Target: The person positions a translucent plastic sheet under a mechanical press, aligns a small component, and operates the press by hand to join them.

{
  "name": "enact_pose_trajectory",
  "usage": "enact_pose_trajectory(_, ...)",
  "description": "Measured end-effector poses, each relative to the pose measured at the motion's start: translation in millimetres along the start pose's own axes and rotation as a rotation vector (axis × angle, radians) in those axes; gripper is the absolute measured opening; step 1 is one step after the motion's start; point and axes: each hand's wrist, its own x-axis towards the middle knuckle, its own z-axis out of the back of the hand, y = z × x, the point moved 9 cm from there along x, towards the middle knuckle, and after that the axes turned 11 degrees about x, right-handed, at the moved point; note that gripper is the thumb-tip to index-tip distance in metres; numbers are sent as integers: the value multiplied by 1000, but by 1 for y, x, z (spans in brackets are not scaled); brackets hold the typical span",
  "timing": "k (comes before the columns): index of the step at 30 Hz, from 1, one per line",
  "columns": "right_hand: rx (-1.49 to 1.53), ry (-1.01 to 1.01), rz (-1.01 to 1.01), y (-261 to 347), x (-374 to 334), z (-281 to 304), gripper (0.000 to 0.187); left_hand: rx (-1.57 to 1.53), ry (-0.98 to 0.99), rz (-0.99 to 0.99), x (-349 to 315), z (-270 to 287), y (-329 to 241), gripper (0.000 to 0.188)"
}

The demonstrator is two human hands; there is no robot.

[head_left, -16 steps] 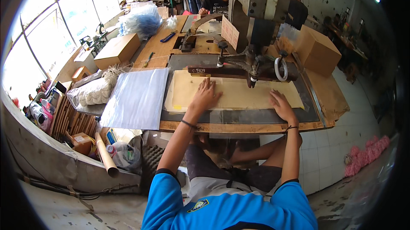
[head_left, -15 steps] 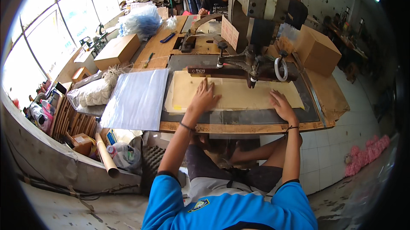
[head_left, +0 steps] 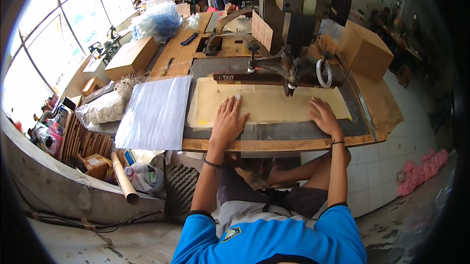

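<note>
Both hands rest on a long beige sheet that lies on the machine's dark bed. My left hand lies flat on its near left part, fingers stretched forward, near a small pale strip. Toward the sheet's right end, my right hand lies with fingers spread. Between them a thin clear plastic sheet appears to hang over the table's front edge; its outline is faint. Just beyond my fingers, a long dark press bar spans the sheet's far side, under a metal clamp head with knobs.
A stack of clear plastic sheets lies left of the bed, beside a wrapped bundle of pale cord. Cardboard boxes stand left and right. A blue cutter lies farther back. Other people are behind the machine.
My left hand has drawn back a little toward me and turned straighter, still on the beige sheet. My right hand stays nearly in place. The view has shifted slightly.
</note>
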Motion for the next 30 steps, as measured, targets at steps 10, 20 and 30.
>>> enact_pose_trajectory(10,-13,-35,37,-5,2,-4,59,7,42,1,3,-5,0,67)
enact_pose_trajectory(20,-8,-93,-7,-1,0,0,61,38,99,-5,6,-5,-5,62)
enact_pose_trajectory(30,237,-183,-98,1,-13,14,45,-75,26,29,-1,4,-3,49)
